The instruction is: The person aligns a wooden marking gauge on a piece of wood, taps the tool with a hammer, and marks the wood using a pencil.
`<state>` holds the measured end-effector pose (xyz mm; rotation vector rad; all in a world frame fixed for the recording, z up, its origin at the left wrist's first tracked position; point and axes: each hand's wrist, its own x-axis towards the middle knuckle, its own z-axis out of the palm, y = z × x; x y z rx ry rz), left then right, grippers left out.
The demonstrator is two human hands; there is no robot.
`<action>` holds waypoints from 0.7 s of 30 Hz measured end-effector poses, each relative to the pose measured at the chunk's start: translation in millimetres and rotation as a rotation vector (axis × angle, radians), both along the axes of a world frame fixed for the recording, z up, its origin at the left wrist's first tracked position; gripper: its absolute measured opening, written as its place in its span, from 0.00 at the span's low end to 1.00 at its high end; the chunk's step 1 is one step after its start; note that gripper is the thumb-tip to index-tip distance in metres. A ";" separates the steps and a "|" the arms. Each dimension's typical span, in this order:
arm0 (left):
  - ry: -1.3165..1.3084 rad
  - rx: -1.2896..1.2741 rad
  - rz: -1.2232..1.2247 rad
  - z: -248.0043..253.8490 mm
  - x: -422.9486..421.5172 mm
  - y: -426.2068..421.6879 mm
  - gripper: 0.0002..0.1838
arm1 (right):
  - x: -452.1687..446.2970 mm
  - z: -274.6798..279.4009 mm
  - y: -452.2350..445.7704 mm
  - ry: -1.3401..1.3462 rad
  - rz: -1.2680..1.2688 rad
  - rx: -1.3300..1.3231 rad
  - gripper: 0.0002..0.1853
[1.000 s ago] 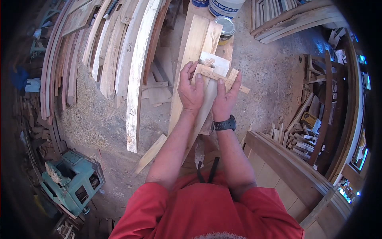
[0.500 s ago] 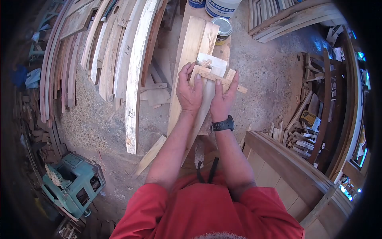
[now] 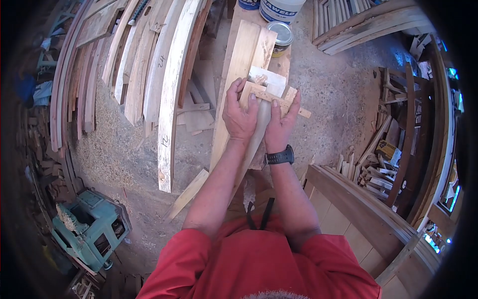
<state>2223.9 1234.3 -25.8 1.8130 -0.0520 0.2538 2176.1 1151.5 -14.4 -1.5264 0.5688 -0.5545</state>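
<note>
My left hand (image 3: pixel 241 115) is closed on the left end of a small wooden strip (image 3: pixel 298 109), thumb on the near face and fingers curled behind a pale block. On the other side my right hand (image 3: pixel 280 128), with a dark watch at the wrist, grips the same strip between thumb and fingers. The strip lies crosswise over a long, narrow wooden piece (image 3: pixel 256 137) that runs down between my forearms. Just beyond the strip is a whitish flat piece (image 3: pixel 269 77) with a brown smudge. How these parts join is hidden by my fingers.
A long plank (image 3: pixel 238 60) lies on the bench under my hands. A lidded tin (image 3: pixel 282 36) and a white glue tub (image 3: pixel 280 10) stand at its far end. Boards (image 3: pixel 172 99) are stacked left, a green machine (image 3: pixel 92 226) stands lower left, and wood panels (image 3: pixel 358 209) are at right.
Both hands keep their hold on the wooden strip in nearly the same pose. The hands and bench appear very slightly further right in the view.
</note>
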 end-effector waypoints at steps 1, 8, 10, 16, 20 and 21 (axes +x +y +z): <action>0.002 -0.005 -0.006 -0.3 0.1 0.6 0.27 | 0.3 0.8 0.4 0.005 -0.006 -0.016 0.38; 0.003 0.009 -0.009 4.1 -0.2 0.2 0.26 | -0.1 3.7 0.5 0.026 -0.010 -0.071 0.38; 0.005 0.013 -0.008 3.8 -0.6 0.4 0.26 | 0.2 2.7 1.0 0.000 -0.007 -0.022 0.39; -0.040 0.013 0.026 -2.9 1.7 -0.9 0.25 | 0.8 0.1 1.0 0.000 -0.024 -0.022 0.38; -0.045 0.005 0.029 -6.9 1.8 -1.5 0.24 | 0.6 -3.6 0.2 0.006 -0.029 -0.033 0.38; -0.045 0.004 0.026 -5.7 1.7 -1.7 0.24 | 1.0 -2.1 0.9 0.002 -0.032 -0.049 0.38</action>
